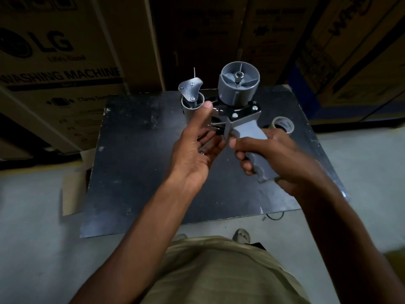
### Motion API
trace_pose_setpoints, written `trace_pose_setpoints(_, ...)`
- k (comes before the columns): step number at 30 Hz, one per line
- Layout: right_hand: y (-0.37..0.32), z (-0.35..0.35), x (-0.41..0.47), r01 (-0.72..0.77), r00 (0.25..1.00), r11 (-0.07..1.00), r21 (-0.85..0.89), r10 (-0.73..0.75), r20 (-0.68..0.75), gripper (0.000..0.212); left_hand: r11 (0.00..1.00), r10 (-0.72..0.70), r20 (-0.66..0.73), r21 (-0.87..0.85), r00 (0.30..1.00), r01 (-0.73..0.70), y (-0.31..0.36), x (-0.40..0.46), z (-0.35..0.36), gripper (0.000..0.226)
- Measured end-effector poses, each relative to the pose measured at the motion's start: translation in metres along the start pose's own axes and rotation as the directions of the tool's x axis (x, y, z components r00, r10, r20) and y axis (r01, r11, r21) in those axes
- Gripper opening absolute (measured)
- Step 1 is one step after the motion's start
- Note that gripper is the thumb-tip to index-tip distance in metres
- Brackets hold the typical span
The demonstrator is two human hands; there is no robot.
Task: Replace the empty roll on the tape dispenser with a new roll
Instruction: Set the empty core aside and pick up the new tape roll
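- I held the tape dispenser up over the far half of the dark tabletop, clear of its surface.
- My right hand was wrapped round the grey handle, fingers curled under it and thumb across the top; my palm hid the lower end of the grip.
- My left hand was mostly spread, its thumb pressed against the rim of the small grey roller at the dispenser's front; the other fingers reached under the frame, where I could not make out what they touched.
- The big grey hub stood bare, with no roll on it.
- A tape roll lay flat near the tabletop's far right corner, partly hidden behind my right hand; it looked like the new one, though the light was too dim to be sure.
- Cardboard boxes stood behind the far edge, their print mostly lost in shadow.
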State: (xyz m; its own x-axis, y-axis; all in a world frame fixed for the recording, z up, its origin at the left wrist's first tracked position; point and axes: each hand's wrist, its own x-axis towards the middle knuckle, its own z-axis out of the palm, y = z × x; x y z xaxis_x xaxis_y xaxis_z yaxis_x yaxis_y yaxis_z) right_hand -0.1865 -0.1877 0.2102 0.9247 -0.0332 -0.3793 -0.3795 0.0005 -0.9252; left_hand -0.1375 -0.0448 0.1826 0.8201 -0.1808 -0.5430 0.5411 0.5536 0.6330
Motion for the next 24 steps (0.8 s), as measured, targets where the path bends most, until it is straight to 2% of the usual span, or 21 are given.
trace_pose_setpoints(4, 0.003, -0.003, 0.000, 0.010, 1.000, 1.000, -0.005, -0.011, -0.012, 0.013, 1.000, 0.003, -0.019, 0.002, 1.000, -0.003, -0.005, 0.002, 0.000, 0.044)
trace_pose_setpoints(8, 0.004, -0.007, 0.001, 0.016, 1.000, 1.000, -0.013, -0.016, -0.023, 0.015, 1.000, 0.012, -0.014, 0.006, 1.000, -0.012, -0.008, 0.003, 0.000, 0.061)
trace_pose_setpoints(12, 0.004, -0.011, 0.002, 0.016, 1.000, 1.000, -0.002, -0.016, -0.013, 0.012, 0.997, 0.061, -0.017, 0.037, 0.998, -0.060, -0.009, 0.004, 0.003, 0.046)
trace_pose_setpoints(16, 0.005, -0.010, 0.005, 0.017, 1.000, 1.000, -0.012, -0.017, -0.016, 0.016, 0.994, 0.090, -0.018, 0.068, 0.996, -0.089, -0.012, 0.007, 0.002, 0.048)
trace_pose_setpoints(21, 0.008, -0.008, 0.011, 0.001, 0.999, 0.999, 0.033, 0.000, -0.040, 0.023, 0.990, 0.118, -0.027, 0.078, 0.993, -0.116, -0.014, 0.011, 0.001, 0.039)
trace_pose_setpoints(24, 0.010, -0.006, 0.014, 0.004, 0.999, 0.999, 0.040, -0.002, -0.047, 0.027, 0.988, 0.125, -0.047, 0.094, 0.991, -0.121, -0.014, 0.014, 0.001, 0.042)
